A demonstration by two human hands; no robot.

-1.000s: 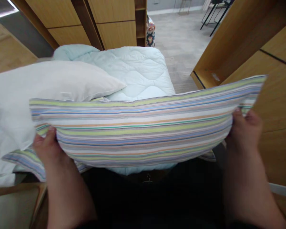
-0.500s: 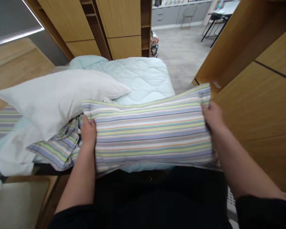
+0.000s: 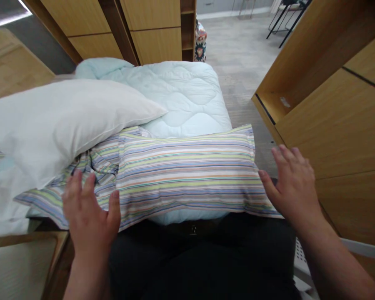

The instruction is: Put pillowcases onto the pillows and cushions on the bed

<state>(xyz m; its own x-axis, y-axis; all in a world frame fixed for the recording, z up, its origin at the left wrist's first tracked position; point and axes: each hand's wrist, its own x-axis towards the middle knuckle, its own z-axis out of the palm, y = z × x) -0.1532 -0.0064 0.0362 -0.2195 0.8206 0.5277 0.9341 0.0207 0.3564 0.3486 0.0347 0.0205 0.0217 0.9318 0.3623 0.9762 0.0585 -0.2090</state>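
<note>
A striped pillowcase [image 3: 187, 171] in white, blue, green and orange lies on the near part of the bed, its folded panel spread wide and more of its cloth bunched at the left. My left hand [image 3: 90, 208] is open above the crumpled striped cloth, fingers spread, holding nothing. Off the pillowcase's right edge, my right hand [image 3: 290, 183] hovers open with its thumb apart from the fingers. A plump white pillow [image 3: 71, 121] rests at the left, overlapping part of the striped cloth.
A pale blue quilt [image 3: 184, 91] covers the bed. Wooden cabinets [image 3: 156, 37] stand behind it, and another wooden cabinet [image 3: 340, 141] rises close on the right. Grey floor [image 3: 234, 54] runs between them. A white perforated basket [image 3: 301, 258] is at lower right.
Both hands have let go of the striped pillowcase and moved outward, fingers opening. The pillowcase has come down flat onto the bed. The view has tilted lower.
</note>
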